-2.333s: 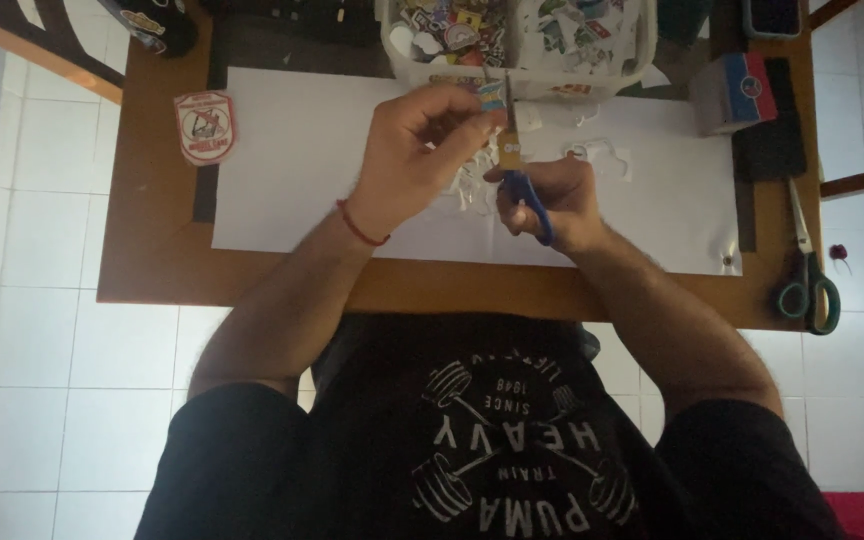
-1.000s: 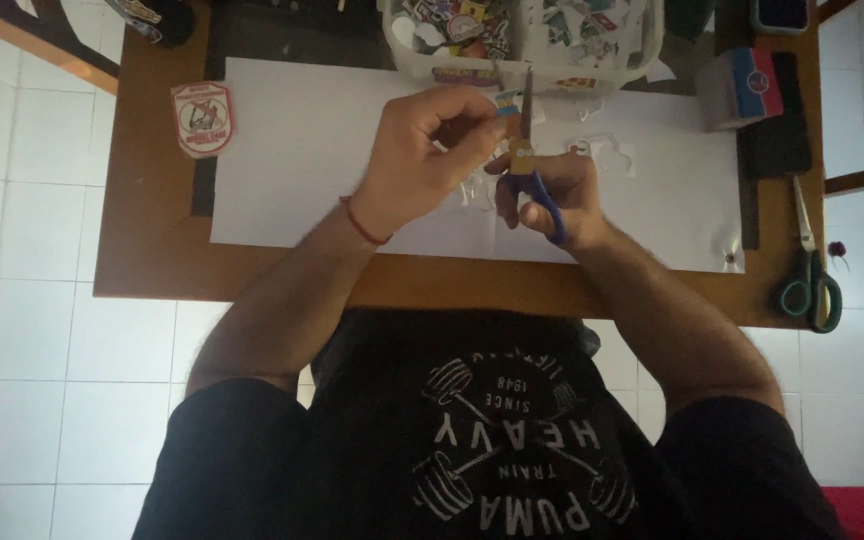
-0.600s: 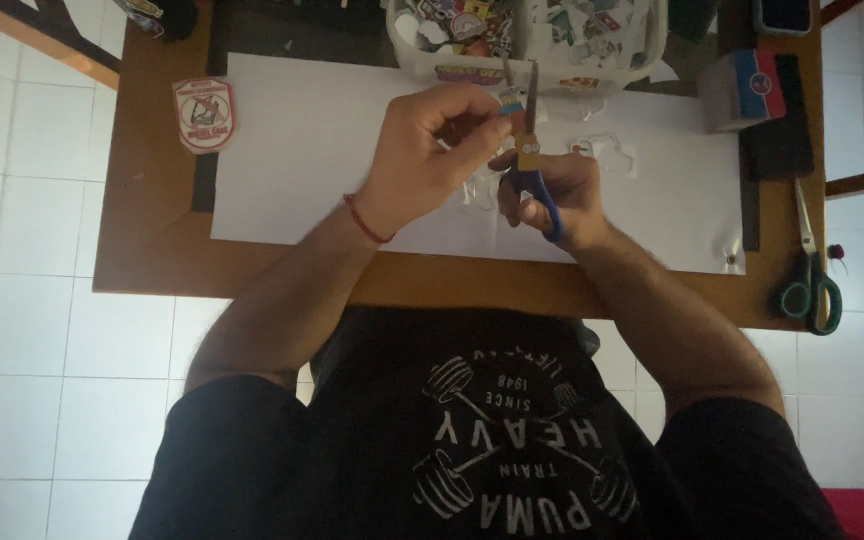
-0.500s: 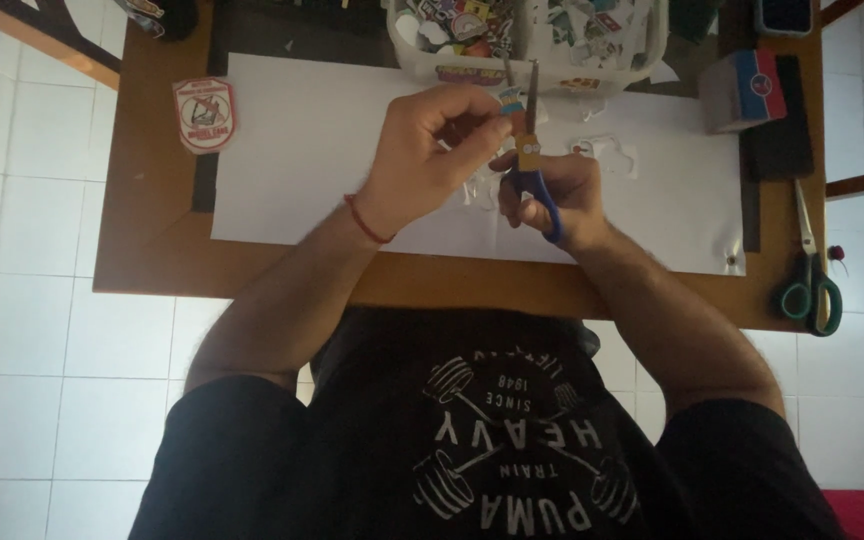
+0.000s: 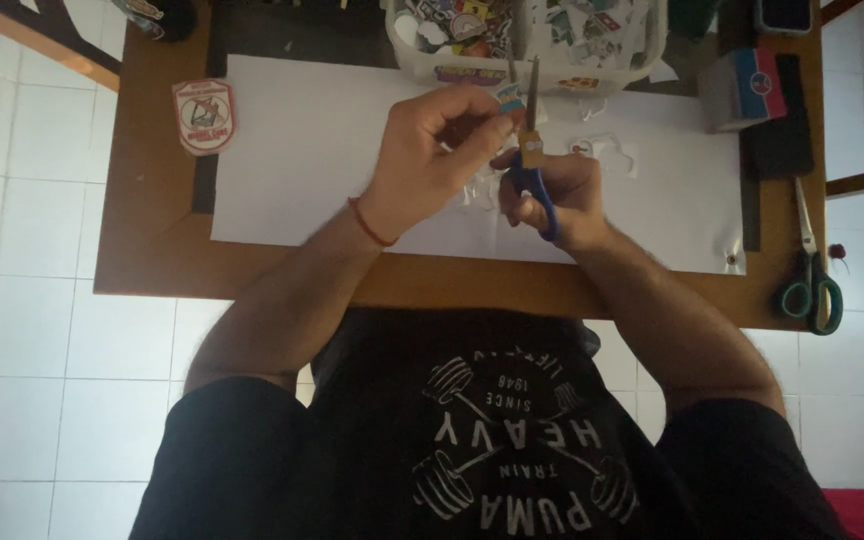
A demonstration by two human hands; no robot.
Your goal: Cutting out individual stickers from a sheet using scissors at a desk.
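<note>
White floor tiles surround a wooden desk (image 5: 152, 250) seen from above, its far edge cut off by the top of the frame. On the desk lies a large white sheet (image 5: 302, 150), and both hands meet over its middle. The left hand (image 5: 432, 150) is curled, thumb and fingertips pinched on a small coloured cutout (image 5: 509, 97) held just above the sheet; what the cutout shows is too small to make out. The right hand (image 5: 562, 195) is closed around the blue handles of a pair of scissors (image 5: 532, 150), whose blades point away from the person, slightly parted, beside the cutout; whether they touch it cannot be told. Pale paper scraps (image 5: 607, 150) lie on the sheet just beyond the hands, partly hidden by them.

Behind the hands stands a white tray (image 5: 412, 65) heaped with small coloured stickers, its far half cut off. A shield-shaped patch (image 5: 204, 115) lies at the left, near the sheet's corner. At the right sit a grey, red and blue box (image 5: 742, 95), a dark flat thing (image 5: 782, 130) beside it, and green-handled scissors (image 5: 810, 270) near the desk's right edge. A red band (image 5: 370, 222) circles the left wrist. A black shirt fills the lower frame.
</note>
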